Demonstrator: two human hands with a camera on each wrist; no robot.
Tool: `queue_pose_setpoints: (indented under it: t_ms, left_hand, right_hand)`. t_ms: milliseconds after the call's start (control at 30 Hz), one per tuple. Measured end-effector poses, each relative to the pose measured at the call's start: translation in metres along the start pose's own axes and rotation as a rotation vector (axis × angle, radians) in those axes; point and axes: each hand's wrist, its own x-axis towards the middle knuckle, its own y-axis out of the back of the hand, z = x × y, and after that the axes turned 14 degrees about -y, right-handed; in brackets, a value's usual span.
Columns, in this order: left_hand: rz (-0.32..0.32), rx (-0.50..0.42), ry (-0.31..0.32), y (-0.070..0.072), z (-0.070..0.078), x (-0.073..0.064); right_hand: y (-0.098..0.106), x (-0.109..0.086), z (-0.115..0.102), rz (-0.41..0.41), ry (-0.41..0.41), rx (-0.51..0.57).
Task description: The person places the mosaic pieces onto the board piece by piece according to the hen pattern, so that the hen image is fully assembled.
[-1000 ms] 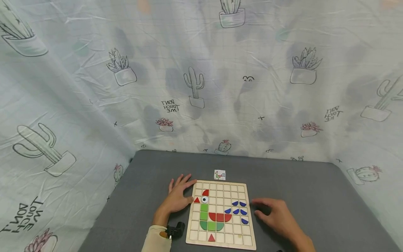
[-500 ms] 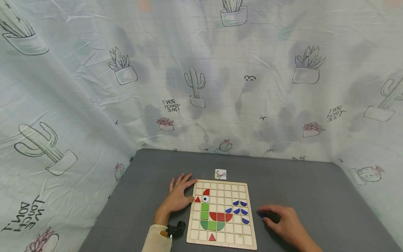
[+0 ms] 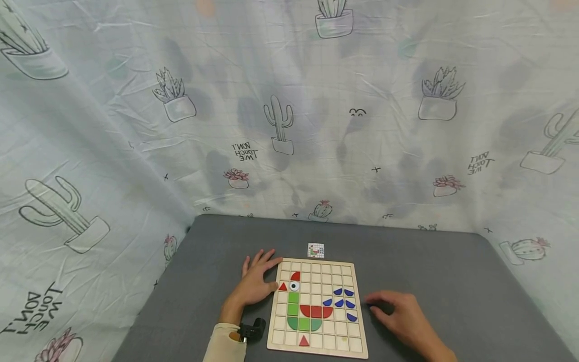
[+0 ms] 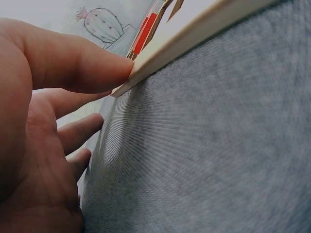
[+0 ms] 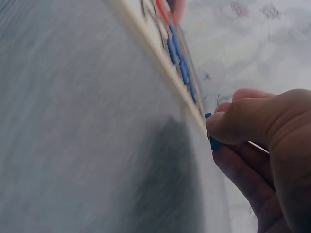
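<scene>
A square wooden grid board (image 3: pixel 328 329) lies on the grey table in the head view. My left hand (image 3: pixel 253 286) spreads at its left side, thumb and index fingertip touching the board's edge, the other fingers extended. Just off the right edge, my right hand (image 3: pixel 400 314) pinches a small blue piece (image 5: pixel 214 142) between thumb and fingers; most of it is covered. Several blue half-round pieces (image 3: pixel 350 304) sit in cells at the board's right. Red curved pieces and a red square (image 3: pixel 316 311), green pieces (image 3: pixel 293 309), red triangles (image 3: pixel 304 341) and an eye disc (image 3: pixel 294 286) fill other cells.
A small printed card (image 3: pixel 315 250) with a coloured grid picture lies behind the board. The grey table (image 3: pixel 434 266) extends around it. A cactus-patterned curtain (image 3: pixel 307 166) stands along the back and sides.
My right hand drew away from the board's right edge, showing a blue piece in its fingers, then came back left towards the edge. My left hand kept its place.
</scene>
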Motion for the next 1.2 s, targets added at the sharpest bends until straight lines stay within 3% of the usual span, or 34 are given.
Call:
queue_pose_setpoints:
  t_ms: [333, 633, 800, 967, 1200]
  left_hand:
    - [0.0, -0.002, -0.003, 0.0, -0.001, 0.0]
    - [-0.006, -0.004, -0.006, 0.001, 0.0, -0.001]
    - [-0.005, -0.006, -0.007, 0.0, -0.001, -0.001]
    - [0.0, -0.012, -0.007, 0.0, 0.0, -0.001]
    - [0.001, -0.011, -0.003, 0.001, 0.001, -0.001]
  right_hand:
    - [-0.009, 0.017, -0.026, -0.216, 0.138, 0.149]
    - [-0.031, 0.021, -0.035, -0.28, 0.274, 0.205]
    - [-0.036, 0.02, -0.041, -0.312, 0.295, 0.183]
    - [-0.035, 0.018, -0.044, -0.339, 0.259, 0.149]
    - [-0.035, 0.015, -0.044, -0.328, 0.237, 0.116]
